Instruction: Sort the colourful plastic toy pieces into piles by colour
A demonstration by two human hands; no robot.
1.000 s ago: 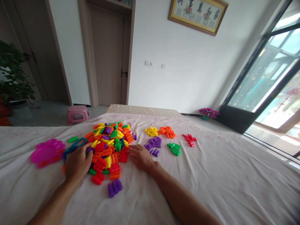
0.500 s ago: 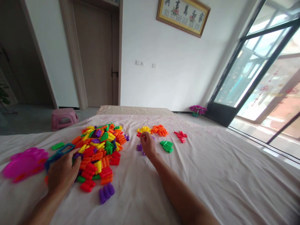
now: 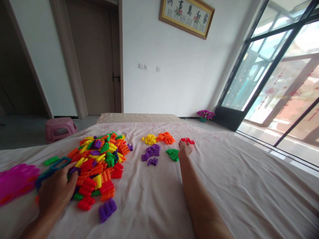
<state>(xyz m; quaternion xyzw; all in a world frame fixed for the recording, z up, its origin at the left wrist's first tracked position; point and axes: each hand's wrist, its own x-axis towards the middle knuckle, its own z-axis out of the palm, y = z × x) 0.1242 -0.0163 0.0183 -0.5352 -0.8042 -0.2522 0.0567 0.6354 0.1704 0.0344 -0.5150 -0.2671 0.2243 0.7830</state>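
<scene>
My left hand (image 3: 56,186) rests at the near left side of a mixed pile of plastic building blocks (image 3: 99,171). Between its thumb and index finger is a purple block (image 3: 74,170). My right hand (image 3: 185,148) reaches out to a small group of red blocks (image 3: 190,141) at the far right. Its fingertips close on a red block, which they partly hide. Just left of that hand lie green blocks (image 3: 172,154). Farther left are sorted groups of purple blocks (image 3: 151,151), orange blocks (image 3: 165,138) and yellow blocks (image 3: 149,139).
A pink tray-like piece (image 3: 18,182) and a blue frame-shaped piece (image 3: 61,163) lie left of the pile. One three-tube purple block (image 3: 107,209) sits in front. A wrinkled pale cloth (image 3: 236,186) covers the surface. A pink stool (image 3: 61,128) stands beyond on the floor.
My right hand has moved right, from above the purple blocks to the red group, uncovering the purple ones. My left hand stays beside the pile. The whole view has shifted slightly.
</scene>
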